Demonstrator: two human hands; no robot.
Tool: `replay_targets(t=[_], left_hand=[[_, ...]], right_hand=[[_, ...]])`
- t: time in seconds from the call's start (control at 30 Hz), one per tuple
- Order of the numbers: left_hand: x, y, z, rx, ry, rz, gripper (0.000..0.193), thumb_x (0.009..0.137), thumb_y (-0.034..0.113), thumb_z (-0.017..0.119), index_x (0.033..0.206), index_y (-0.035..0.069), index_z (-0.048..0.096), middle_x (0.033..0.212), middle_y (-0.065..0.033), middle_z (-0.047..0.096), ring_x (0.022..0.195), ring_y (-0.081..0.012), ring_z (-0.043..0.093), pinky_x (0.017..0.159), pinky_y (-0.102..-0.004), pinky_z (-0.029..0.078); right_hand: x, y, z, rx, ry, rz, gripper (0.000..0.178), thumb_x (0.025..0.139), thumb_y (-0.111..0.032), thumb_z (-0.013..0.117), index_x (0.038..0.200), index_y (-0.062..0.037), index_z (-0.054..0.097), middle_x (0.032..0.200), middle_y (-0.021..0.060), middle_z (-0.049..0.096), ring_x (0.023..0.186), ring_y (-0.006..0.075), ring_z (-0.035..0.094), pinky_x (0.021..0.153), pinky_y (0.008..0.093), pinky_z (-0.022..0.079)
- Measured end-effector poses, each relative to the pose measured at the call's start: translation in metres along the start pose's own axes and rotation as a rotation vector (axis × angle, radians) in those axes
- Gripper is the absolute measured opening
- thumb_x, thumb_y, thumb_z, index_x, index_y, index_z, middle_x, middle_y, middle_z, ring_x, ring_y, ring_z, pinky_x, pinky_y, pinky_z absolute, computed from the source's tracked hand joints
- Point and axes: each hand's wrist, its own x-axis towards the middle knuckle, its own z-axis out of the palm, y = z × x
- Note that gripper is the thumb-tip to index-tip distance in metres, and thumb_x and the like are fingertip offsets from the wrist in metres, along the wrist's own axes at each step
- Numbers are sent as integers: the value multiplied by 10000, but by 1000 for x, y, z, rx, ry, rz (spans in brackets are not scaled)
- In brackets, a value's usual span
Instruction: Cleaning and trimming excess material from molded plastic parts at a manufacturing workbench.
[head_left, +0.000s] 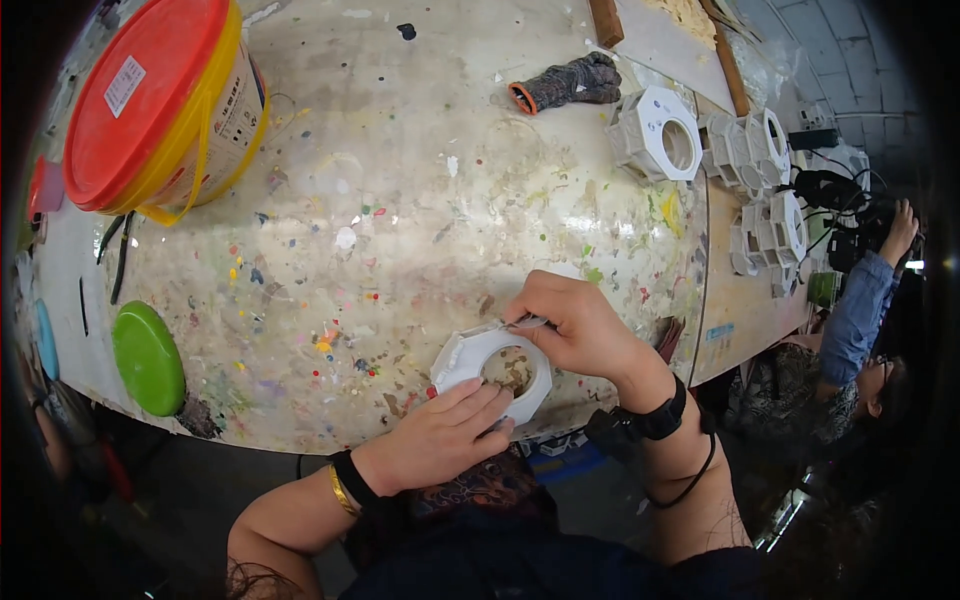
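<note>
A white octagonal frame [455, 352] with a big round hole lies near the table's front edge. My left hand [435, 440] is closed on its lower left side, fingers laid over the rim and the thumb tip showing by the hole. At the frame's upper right edge, my right hand [570, 318] pinches a small thin pale piece [530, 321] between thumb and fingertips. Just what that piece is, the fingers partly hide. Through the hole the stained tabletop shows.
On the paint-spotted table [400, 200] stand a yellow bucket with a red lid [145, 95], a green round lid [148, 358] and a dark glove [570, 84]. Similar white octagonal frames [655, 135] stand at right. Another person's arm [858, 305] reaches in at far right.
</note>
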Motion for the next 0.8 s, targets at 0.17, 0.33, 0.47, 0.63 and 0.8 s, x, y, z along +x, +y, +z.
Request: replay_targets(t=[0.17,0.33,0.47,0.63,0.8], left_hand=[[1,-1,0,2,-7,1,217,872,173,574,1075,120,627,1298,-111,607,1257,-230,538,1144,-377,345],[-1,-1,0,8,-8,-7,223,872,177,568,1080,127,631,1305,-106,605,1258,-226,538,1143,-370,345],[1,-2,1,-6,-16,3,217,875,176,562,1074,126,631,1301,-104,606,1252,-226,541,1141,-372,346],[-2,-1,3,-19,-11,-10,210,876,174,560,1067,125,631,1302,-101,604,1249,-227,541,1142,-378,343],[1,-2,3,-28,-7,4,226,867,169,565,1078,119,628,1282,-101,610,1240,-232,546,1134,-384,355]], right_hand=[[0,-3,-1,-154,-75,-66,216,699,-2,677,896,-84,641,855,71,593,775,311,634,618,401,502],[5,-6,1,-212,-94,-121,274,656,5,663,907,-96,628,854,61,583,771,307,631,600,402,499],[11,-14,20,-274,-50,-235,313,605,48,637,894,-72,637,831,71,583,722,305,618,580,389,494],[4,-8,10,-227,-69,-208,348,591,33,628,919,-86,631,821,69,561,715,314,608,579,396,493],[8,-9,29,-241,80,-166,298,642,60,644,914,-62,638,824,95,578,684,310,606,583,379,491]])
